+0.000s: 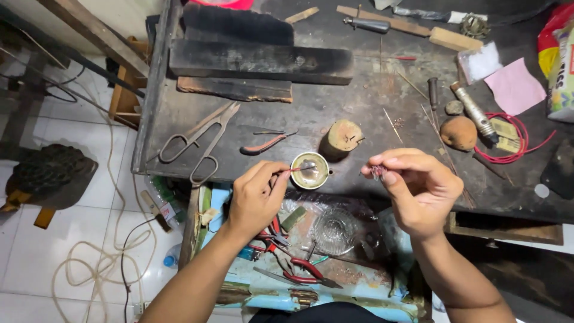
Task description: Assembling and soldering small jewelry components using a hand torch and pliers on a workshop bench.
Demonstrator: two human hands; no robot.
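Two hands grip — left hand (258, 194) a thin brush (297, 169) over the small bowl (310, 171), right hand (418, 188) a tiny piece (376, 172).

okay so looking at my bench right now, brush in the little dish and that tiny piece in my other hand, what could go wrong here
1. The small piece is only pinched at the right hand fingertips, over the cluttered open drawer; if dropped, it could be hard to find.
2. The small dish sits near the bench edge, so the left hand with the brush could nudge it off.

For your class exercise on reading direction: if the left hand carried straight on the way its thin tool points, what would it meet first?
The left hand aims its thin tool rightward at the small round bowl. The tip already looks over or inside it, so the bowl comes first, though depth is unclear.
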